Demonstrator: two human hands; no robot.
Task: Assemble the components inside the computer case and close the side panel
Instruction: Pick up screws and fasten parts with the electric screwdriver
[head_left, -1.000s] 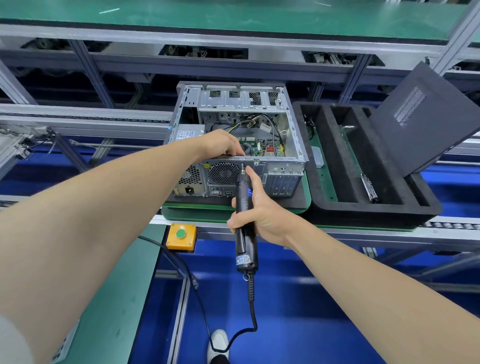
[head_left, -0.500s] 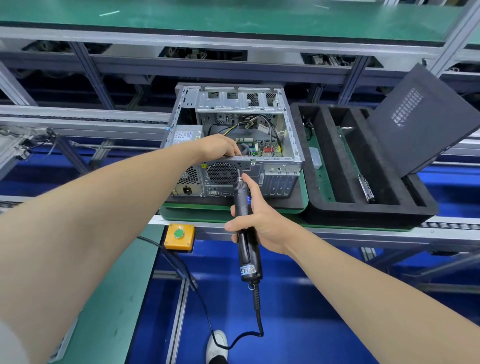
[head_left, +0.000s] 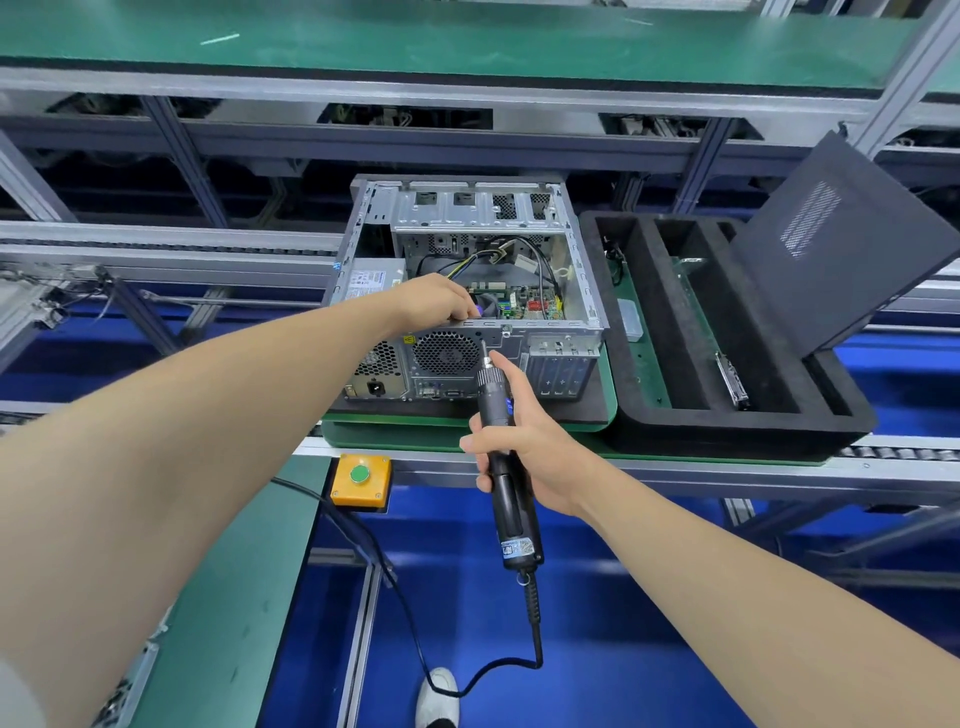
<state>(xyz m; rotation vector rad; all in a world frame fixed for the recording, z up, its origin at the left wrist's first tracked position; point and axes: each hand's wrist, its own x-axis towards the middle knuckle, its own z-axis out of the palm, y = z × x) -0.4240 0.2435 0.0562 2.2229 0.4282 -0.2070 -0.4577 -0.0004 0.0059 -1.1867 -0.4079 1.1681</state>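
The open computer case (head_left: 582, 291) lies on a green pallet, its rear wall facing me. My left hand (head_left: 436, 301) reaches over that wall, fingers curled on a dark fan (head_left: 480, 306) with a purple spot just inside. My right hand (head_left: 524, 441) grips a black electric screwdriver (head_left: 501, 467). Its bit touches the rear wall at the right upper corner of the round fan grille (head_left: 447, 353). The dark grey side panel (head_left: 841, 244) leans tilted in the black foam tray (head_left: 727, 431) to the right.
A yellow box with a green button (head_left: 361, 478) sits on the conveyor edge below the case. The screwdriver's cable (head_left: 535, 623) hangs down toward my shoe (head_left: 439, 696). A green bench surface (head_left: 234, 597) lies at lower left. Metal rails run behind the case.
Both hands stay almost where they were. The screwdriver's bit remains on the rear wall, and its lower end has swung slightly to the right.
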